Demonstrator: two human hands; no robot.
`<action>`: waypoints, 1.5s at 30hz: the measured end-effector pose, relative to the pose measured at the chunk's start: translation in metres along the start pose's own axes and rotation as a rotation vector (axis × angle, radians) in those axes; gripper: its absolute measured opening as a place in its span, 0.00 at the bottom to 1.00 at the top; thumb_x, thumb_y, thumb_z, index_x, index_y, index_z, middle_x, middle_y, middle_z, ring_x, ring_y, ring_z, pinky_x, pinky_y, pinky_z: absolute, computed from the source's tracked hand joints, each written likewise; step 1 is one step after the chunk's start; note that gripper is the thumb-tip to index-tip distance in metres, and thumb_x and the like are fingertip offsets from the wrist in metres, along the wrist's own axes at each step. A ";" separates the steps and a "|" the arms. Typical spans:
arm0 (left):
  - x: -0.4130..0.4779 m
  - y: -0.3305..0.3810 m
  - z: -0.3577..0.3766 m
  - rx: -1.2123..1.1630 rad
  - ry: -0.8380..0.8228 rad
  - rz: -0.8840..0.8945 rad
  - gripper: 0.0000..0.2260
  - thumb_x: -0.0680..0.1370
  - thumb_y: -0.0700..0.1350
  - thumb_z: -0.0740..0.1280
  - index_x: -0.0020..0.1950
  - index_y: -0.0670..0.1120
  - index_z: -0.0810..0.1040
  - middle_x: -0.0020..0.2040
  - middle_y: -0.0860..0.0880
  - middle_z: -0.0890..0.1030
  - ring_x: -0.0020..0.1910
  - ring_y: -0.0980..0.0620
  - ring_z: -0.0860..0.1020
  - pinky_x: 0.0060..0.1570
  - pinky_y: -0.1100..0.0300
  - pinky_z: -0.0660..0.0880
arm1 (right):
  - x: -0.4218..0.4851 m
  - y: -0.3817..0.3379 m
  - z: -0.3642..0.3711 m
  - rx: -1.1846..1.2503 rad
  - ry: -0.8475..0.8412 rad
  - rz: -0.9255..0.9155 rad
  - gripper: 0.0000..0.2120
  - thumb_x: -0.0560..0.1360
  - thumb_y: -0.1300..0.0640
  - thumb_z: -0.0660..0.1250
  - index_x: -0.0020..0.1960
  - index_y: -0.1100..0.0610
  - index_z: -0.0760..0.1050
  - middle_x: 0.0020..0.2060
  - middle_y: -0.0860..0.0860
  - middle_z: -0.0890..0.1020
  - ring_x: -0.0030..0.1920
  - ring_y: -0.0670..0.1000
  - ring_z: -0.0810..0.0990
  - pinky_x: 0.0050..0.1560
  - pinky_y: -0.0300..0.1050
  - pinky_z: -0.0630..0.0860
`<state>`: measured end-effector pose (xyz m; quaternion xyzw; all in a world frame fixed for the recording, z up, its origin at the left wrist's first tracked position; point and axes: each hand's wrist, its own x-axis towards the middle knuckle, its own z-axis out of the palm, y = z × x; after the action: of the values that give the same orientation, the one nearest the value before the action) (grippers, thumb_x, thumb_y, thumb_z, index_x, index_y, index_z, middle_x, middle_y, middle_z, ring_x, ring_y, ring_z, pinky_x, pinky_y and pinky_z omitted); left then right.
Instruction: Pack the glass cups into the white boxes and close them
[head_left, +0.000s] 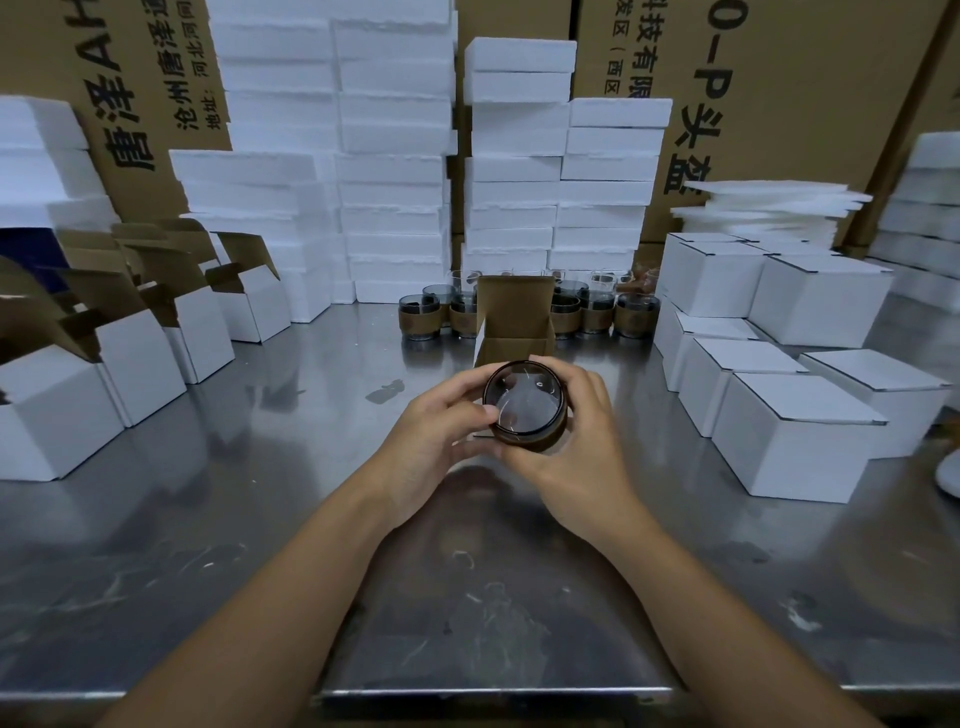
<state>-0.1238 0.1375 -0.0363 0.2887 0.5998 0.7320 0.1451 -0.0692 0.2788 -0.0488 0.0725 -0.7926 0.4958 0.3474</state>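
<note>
Both my hands hold one glass cup (524, 402) with a brown band, tilted so its mouth faces me, over the middle of the steel table (270, 519). My left hand (436, 436) grips its left side with the thumb on the rim. My right hand (576, 441) wraps its right side and underside. Just behind the cup stands an open white box (511, 332) with its brown-lined lid up. Several more banded glass cups (592, 312) stand in rows behind that box.
Open white boxes (135, 358) with raised flaps line the left side. Closed white boxes (795, 431) are stacked at the right. White foam blocks (395, 171) and brown cartons (779, 78) tower at the back. A white object (948, 475) sits at the right edge.
</note>
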 end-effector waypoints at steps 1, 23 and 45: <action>0.000 0.000 0.000 0.002 0.001 0.001 0.20 0.69 0.42 0.65 0.62 0.49 0.77 0.56 0.49 0.82 0.55 0.51 0.80 0.44 0.63 0.76 | 0.000 0.000 0.000 -0.003 -0.003 -0.003 0.33 0.61 0.64 0.79 0.61 0.47 0.69 0.55 0.46 0.72 0.54 0.30 0.70 0.52 0.22 0.66; 0.001 -0.004 0.001 0.072 0.016 -0.095 0.21 0.73 0.54 0.64 0.64 0.49 0.75 0.50 0.43 0.80 0.47 0.48 0.78 0.46 0.59 0.74 | 0.002 -0.001 0.000 0.257 -0.010 0.254 0.26 0.65 0.45 0.76 0.58 0.39 0.68 0.46 0.39 0.80 0.47 0.35 0.79 0.43 0.30 0.75; -0.001 -0.004 0.007 0.154 -0.001 -0.110 0.20 0.71 0.62 0.66 0.55 0.51 0.79 0.52 0.38 0.79 0.45 0.47 0.75 0.37 0.63 0.72 | 0.010 -0.001 0.001 0.418 -0.079 0.490 0.09 0.76 0.45 0.63 0.49 0.50 0.74 0.42 0.48 0.81 0.42 0.46 0.82 0.40 0.42 0.76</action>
<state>-0.1197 0.1433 -0.0396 0.2659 0.6691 0.6745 0.1631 -0.0765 0.2801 -0.0424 -0.0315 -0.6803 0.7137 0.1642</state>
